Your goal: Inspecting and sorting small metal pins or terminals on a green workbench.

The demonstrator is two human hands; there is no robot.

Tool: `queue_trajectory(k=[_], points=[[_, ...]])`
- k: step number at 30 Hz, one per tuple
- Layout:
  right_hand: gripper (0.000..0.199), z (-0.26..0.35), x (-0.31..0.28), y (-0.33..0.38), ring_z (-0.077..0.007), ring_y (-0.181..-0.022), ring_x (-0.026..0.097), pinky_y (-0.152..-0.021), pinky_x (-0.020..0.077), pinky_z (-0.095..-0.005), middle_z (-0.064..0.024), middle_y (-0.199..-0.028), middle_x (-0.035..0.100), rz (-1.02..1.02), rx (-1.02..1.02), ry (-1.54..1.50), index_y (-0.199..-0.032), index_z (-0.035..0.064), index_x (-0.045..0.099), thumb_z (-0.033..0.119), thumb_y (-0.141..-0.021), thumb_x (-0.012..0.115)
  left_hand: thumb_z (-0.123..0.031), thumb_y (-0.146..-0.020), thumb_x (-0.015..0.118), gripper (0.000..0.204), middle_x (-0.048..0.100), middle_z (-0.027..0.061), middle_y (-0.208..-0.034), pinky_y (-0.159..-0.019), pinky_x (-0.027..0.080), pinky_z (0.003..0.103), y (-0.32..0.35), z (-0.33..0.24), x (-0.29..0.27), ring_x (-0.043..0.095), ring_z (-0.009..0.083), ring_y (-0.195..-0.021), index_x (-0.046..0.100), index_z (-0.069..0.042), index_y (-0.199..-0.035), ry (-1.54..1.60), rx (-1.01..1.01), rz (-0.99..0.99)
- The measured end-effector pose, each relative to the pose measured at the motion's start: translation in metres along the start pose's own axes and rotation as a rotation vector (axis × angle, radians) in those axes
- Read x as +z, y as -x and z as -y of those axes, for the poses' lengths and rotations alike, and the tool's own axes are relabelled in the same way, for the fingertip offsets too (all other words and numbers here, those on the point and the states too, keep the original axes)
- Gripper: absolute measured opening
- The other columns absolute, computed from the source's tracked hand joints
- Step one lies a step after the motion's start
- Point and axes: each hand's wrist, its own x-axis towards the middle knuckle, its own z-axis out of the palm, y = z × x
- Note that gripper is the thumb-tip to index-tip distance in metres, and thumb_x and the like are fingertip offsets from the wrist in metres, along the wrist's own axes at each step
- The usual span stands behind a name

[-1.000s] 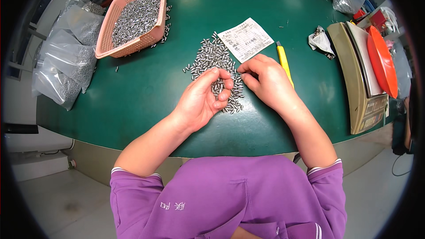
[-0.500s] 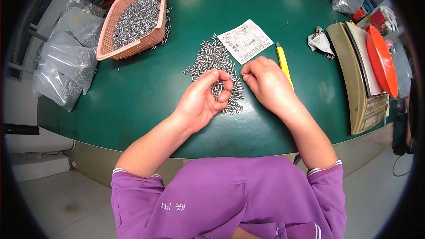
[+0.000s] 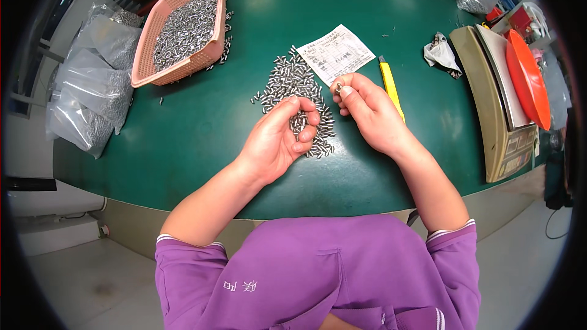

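Note:
A loose pile of small silvery metal pins (image 3: 287, 82) lies on the green table in front of me. My right hand (image 3: 371, 110) is raised just right of the pile, thumb and forefinger pinching a few metal pins (image 3: 339, 88). Over the pile's near left side, my left hand (image 3: 278, 137) is closed in a loose curl, thumb toward the bent fingers. Pins show in the gap of that curl, but I cannot tell whether they are in the hand or on the table behind it.
A printed paper slip (image 3: 336, 55) lies behind the pile, with a yellow utility knife (image 3: 390, 88) to its right. A pink basket (image 3: 177, 72) full of pins and filled plastic bags (image 3: 92, 104) stand left. On the right are crumpled plastic (image 3: 440, 55), a scale (image 3: 489, 110) and a red tray (image 3: 527, 82).
My right hand has turned and its fingertips have risen slightly away from the table, bringing the pinched pins into sight. The left hand keeps nearly the same place and curl.

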Motion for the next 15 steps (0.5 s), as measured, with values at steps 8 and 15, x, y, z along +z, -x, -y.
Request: queue_trajectory(k=[8, 15], points=[[0.021, 0.0004, 0.0033, 0.0009, -0.0074, -0.076, 0.047, -0.069, 0.0427, -0.0221, -0.0017, -0.084, 0.051, -0.053, -0.012, -0.063, -0.095, 0.0018, 0.051, 0.017, -0.094, 0.037, -0.024, -0.093, 0.038, 0.021, 0.049, 0.0058, -0.084, -0.049, 0.033, 0.02, 0.0002, 0.0008, 0.0012, 0.042, 0.0097, -0.063, 0.048, -0.006, -0.094, -0.011, -0.021, 0.027], [0.018, -0.0055, 0.0047, 0.0001, -0.008, -0.073, 0.048, -0.068, 0.0428, -0.0226, -0.002, -0.082, 0.052, -0.098, -0.127, 0.099, -0.093, 0.0012, 0.052, 0.015, -0.093, 0.04, -0.023, -0.093, 0.037, 0.02, 0.049, 0.0057, -0.085, -0.05, 0.036, 0.02, 0.0007, 0.0013, 0.0018, 0.043, 0.0092, -0.064, 0.047, -0.006, -0.095, -0.019, -0.051, 0.06]])
